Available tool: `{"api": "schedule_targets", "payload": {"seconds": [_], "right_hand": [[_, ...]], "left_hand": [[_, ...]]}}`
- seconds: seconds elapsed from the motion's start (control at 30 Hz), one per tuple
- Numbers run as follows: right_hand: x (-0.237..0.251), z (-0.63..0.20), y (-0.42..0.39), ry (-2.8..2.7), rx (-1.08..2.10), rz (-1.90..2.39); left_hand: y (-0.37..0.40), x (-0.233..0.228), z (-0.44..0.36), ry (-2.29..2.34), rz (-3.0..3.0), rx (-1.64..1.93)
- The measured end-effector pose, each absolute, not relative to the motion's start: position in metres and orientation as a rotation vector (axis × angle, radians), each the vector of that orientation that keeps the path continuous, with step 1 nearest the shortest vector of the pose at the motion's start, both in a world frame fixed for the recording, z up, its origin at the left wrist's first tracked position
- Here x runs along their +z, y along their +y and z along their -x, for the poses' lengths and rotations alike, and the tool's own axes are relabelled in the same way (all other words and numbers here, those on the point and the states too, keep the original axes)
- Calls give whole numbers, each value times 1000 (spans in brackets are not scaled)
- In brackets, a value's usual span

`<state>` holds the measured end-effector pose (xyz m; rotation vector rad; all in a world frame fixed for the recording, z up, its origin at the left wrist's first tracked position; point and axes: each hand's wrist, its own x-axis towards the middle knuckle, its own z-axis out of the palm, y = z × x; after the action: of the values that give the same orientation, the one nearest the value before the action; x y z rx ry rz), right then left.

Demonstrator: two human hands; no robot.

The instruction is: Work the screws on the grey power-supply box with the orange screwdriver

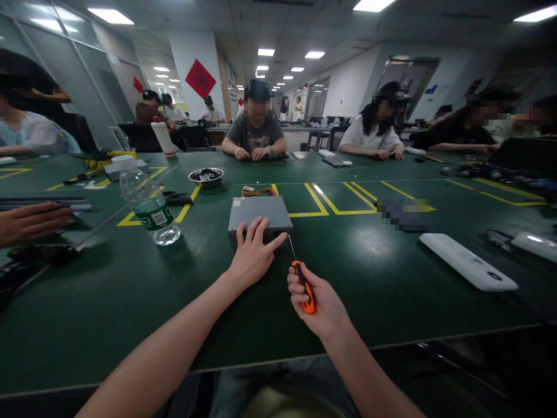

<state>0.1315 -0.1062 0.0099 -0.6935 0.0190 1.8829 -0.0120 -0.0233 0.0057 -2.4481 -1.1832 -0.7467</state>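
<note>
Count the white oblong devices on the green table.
2: one long white plastic device lies right of the right hand; a second white device sits at the far right edge. Others may be hidden.

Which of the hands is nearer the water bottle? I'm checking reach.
Left. The left hand rests on the grey box, right of the water bottle; the right hand, gripping the screwdriver, lies farther right.

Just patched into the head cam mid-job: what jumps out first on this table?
Dead centre on the green table, the left hand lies flat on a grey metal box, with coloured wires bunched behind it. The right hand holds an orange-handled screwdriver, its tip at the box's near right corner. A water bottle stands to the left, and a long white device lies to the right.
</note>
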Motion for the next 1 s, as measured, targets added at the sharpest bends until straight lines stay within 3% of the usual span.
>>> {"api": "schedule_targets", "payload": {"seconds": [1.0], "right_hand": [[18, -137, -105, 142, 1926, 515]], "left_hand": [[-28, 3, 7, -1186, 2401, -655]]}}
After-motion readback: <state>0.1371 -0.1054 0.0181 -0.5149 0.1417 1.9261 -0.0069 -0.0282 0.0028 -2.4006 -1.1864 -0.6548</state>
